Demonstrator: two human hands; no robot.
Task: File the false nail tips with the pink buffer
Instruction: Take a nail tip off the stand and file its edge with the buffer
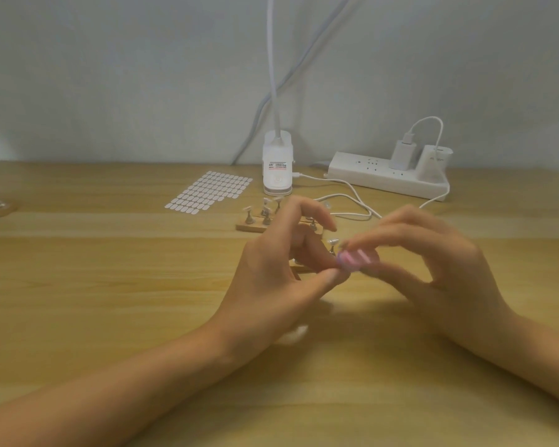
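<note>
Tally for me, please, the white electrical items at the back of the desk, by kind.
Clip lamp: 1
Power strip: 1
Adapters plugged into the strip: 2
Total: 4

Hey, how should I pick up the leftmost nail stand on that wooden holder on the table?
Pinch the leftmost nail stand by its narrow upright stem, below the tip on top, coming from the left. That side looks open, while other stands crowd its right on the wooden holder. Then probably lift straight up.
</note>
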